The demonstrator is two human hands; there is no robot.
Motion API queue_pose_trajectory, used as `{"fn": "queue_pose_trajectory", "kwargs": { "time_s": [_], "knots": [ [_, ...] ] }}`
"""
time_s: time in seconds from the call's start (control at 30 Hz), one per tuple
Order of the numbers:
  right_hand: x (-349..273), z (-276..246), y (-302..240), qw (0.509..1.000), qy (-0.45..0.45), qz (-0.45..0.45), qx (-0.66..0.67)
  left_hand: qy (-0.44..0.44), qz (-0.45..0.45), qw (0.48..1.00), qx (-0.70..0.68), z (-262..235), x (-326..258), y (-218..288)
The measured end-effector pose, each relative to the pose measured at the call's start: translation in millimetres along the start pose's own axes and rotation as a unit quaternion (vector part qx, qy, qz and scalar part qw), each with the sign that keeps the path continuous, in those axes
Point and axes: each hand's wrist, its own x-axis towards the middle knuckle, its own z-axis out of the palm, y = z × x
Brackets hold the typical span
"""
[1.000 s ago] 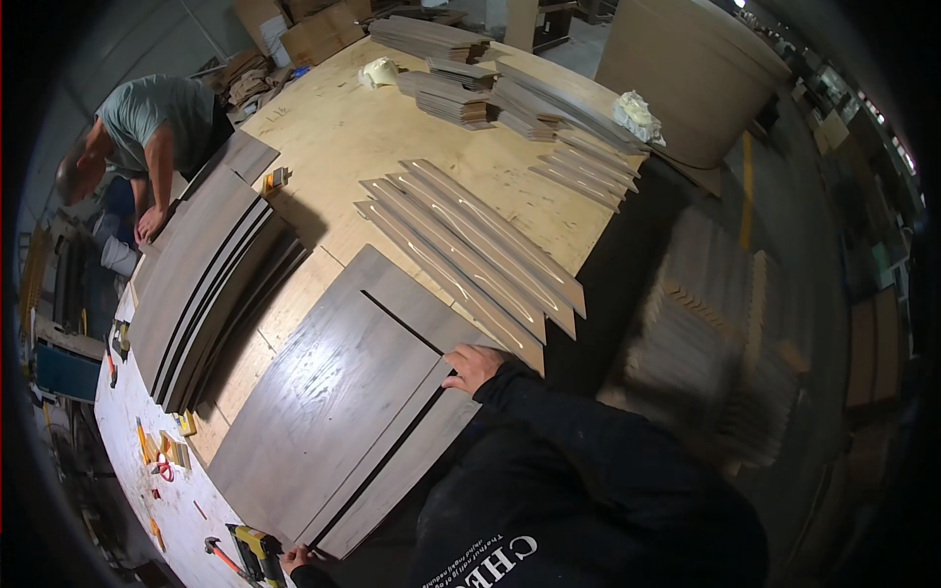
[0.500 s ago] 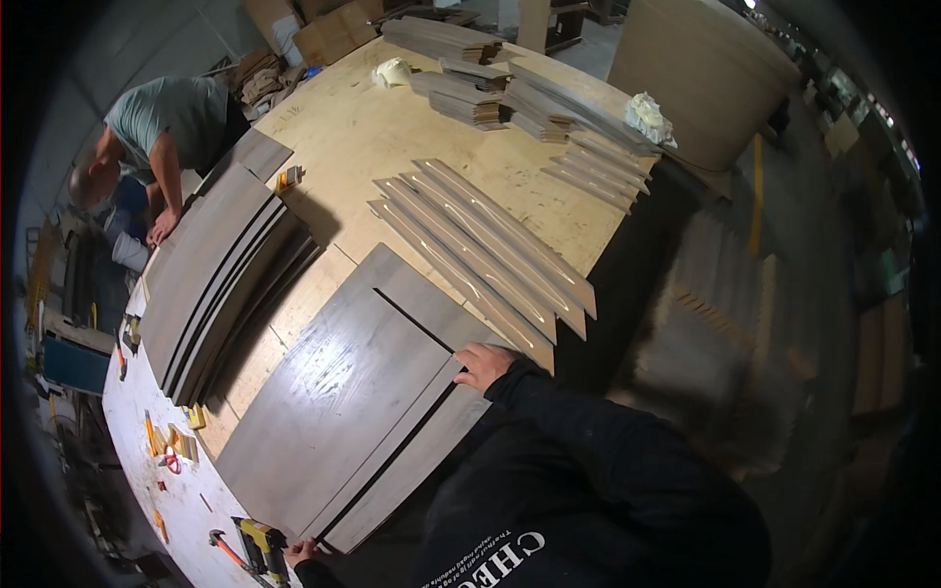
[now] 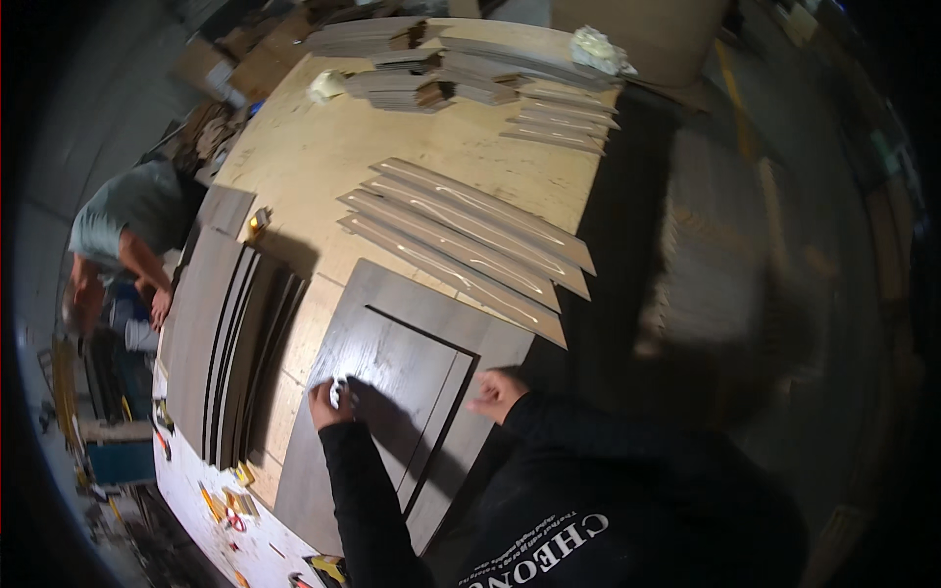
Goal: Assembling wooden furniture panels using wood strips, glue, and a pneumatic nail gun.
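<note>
A grey-brown wood-grain panel (image 3: 397,343) lies in front of me. A dark narrow line runs across its far part, and another runs down its right part. My left hand (image 3: 331,402) is raised over the panel's left side, fingers curved and apart; bright glare shows between them, and I see nothing held. Near the panel's right edge is my right hand (image 3: 498,394), its fingers loosely bent and pointing left beside the dark line, with nothing visible in them. Whether its fingertips touch the panel I cannot tell.
Beyond the panel lie several slanted boards (image 3: 456,240) with pale glue lines. A stack of panels (image 3: 211,333) stands to the left, beside a bending co-worker (image 3: 132,216). More board stacks (image 3: 392,88) sit at the far end. Small tools (image 3: 227,505) lie at lower left.
My left hand has left the panel's near left corner and come up over its surface. My right hand has drawn slightly off the dark line. The view has shifted.
</note>
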Motion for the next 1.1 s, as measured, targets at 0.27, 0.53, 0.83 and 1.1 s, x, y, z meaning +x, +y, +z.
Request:
{"fn": "queue_pose_trajectory", "kwargs": {
  "time_s": [0.27,0.53,0.83,1.1],
  "knots": [
    [7,52,-20,0.989,-0.003,0.097,0.116,-0.059,-0.111,0.992,-0.013,71,94,-6],
    [7,57,-41,0.988,0.037,0.146,0.032,-0.147,-0.177,0.951,-0.207,74,100,-21],
    [11,64,-50,0.980,0.057,0.188,0.038,-0.111,-0.190,0.927,-0.304,83,93,-29],
    [11,73,-44,0.984,0.068,0.166,-0.001,-0.112,-0.169,0.943,-0.263,87,92,-33]
  ]
}}
